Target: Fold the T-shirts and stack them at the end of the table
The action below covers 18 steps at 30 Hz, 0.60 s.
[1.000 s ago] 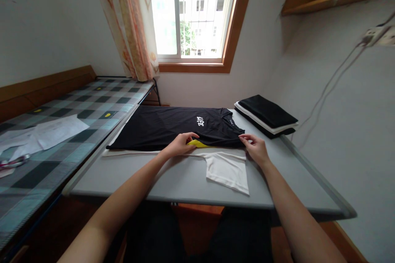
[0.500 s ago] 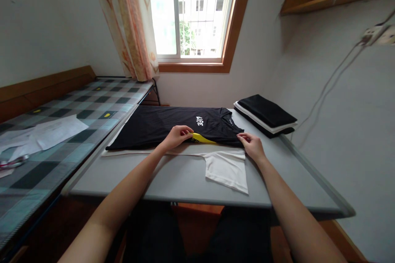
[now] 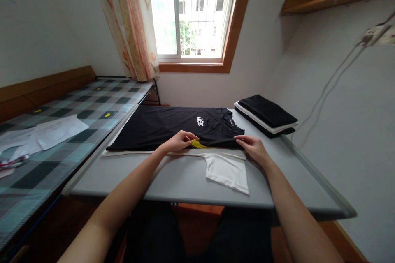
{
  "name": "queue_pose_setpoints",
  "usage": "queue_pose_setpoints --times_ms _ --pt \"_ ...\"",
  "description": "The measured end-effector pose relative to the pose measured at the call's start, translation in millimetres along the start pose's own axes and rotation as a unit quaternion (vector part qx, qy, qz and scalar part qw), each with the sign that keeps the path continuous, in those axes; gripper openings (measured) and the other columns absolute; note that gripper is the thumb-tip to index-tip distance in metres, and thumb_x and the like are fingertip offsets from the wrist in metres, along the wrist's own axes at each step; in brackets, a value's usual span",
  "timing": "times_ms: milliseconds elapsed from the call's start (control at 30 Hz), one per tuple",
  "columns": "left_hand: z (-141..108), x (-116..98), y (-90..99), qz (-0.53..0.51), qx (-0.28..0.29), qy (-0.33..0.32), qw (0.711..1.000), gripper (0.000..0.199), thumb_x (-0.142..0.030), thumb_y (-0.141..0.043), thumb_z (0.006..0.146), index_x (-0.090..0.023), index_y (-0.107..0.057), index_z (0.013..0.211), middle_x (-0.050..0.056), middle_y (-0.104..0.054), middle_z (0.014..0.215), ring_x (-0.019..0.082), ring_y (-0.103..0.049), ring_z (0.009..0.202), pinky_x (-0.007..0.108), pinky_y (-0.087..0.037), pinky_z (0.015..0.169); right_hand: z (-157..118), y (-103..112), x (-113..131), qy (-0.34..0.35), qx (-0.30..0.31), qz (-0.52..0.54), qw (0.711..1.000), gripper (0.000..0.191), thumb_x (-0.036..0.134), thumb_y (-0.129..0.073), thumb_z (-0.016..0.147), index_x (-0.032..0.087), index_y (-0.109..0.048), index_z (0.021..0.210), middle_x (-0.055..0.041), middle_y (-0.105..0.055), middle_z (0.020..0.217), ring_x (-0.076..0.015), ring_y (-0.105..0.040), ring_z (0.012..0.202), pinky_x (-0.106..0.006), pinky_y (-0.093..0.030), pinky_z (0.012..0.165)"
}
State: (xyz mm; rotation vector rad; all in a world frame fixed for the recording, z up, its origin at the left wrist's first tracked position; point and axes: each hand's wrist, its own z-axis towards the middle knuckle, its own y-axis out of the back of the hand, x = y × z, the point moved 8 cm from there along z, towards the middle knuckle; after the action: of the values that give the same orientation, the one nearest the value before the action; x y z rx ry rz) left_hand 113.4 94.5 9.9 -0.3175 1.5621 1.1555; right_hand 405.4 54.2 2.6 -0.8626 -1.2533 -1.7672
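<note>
A black shirt (image 3: 160, 125) with white lettering lies across the grey table (image 3: 173, 181), its collar to the right. Under its near edge is a white shirt (image 3: 226, 170), whose short sleeve sticks out toward me. My left hand (image 3: 179, 140) pinches the near edge of the black shirt, beside a small yellow patch (image 3: 198, 144). At the shirt's near right corner, below the collar, my right hand (image 3: 251, 146) grips the black fabric between thumb and fingers.
A stack of folded black and white clothes (image 3: 265, 113) sits at the table's back right. On the left, papers (image 3: 52, 133) lie on a checked bed (image 3: 123, 90). A curtain (image 3: 132, 24) hangs by the window, and a cable (image 3: 333, 74) runs down the right wall.
Both hands have shifted slightly with the black shirt's near edge, which now sits a little closer to me. Less of the yellow patch shows.
</note>
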Motion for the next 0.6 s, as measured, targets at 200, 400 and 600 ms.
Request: queue_pose_setpoints --times_ms 200,400,600 --pt "-3.8 -2.9 -6.4 0.000 0.009 0.010 1.000 0.043 -0.010 -0.056 0.070 -0.014 -0.071 0.111 -0.001 -0.061 0.071 0.007 -0.050 0.059 0.017 -0.038 0.055 3.9 2.1 -3.7 0.014 -0.026 0.015 0.999 0.047 0.062 -0.069 0.069 0.019 -0.077 0.085 -0.0100 -0.076 0.090 -0.0266 -0.068 0.086 -0.039 -0.052 0.081" --pt "-13.4 -1.6 -23.5 0.016 0.103 0.048 0.993 0.052 -0.017 -0.057 0.071 -0.014 -0.067 0.122 -0.002 -0.060 0.075 0.008 -0.046 0.059 0.019 -0.034 0.054 2.7 -0.6 -7.0 0.024 0.012 -0.033 0.999 0.044 0.058 -0.068 0.072 0.018 -0.078 0.089 -0.0091 -0.076 0.087 -0.0234 -0.067 0.077 -0.036 -0.052 0.075" --pt "-12.8 -12.0 -21.1 0.027 0.051 0.019 0.998 0.045 -0.032 -0.064 0.076 -0.013 -0.071 0.116 -0.001 -0.060 0.071 0.008 -0.044 0.059 0.021 -0.033 0.056 -3.1 3.6 -10.6 0.003 0.016 -0.042 0.999 0.058 0.061 -0.065 0.073 0.013 -0.075 0.103 -0.0034 -0.066 0.064 -0.0123 -0.047 0.049 -0.026 -0.037 0.047"
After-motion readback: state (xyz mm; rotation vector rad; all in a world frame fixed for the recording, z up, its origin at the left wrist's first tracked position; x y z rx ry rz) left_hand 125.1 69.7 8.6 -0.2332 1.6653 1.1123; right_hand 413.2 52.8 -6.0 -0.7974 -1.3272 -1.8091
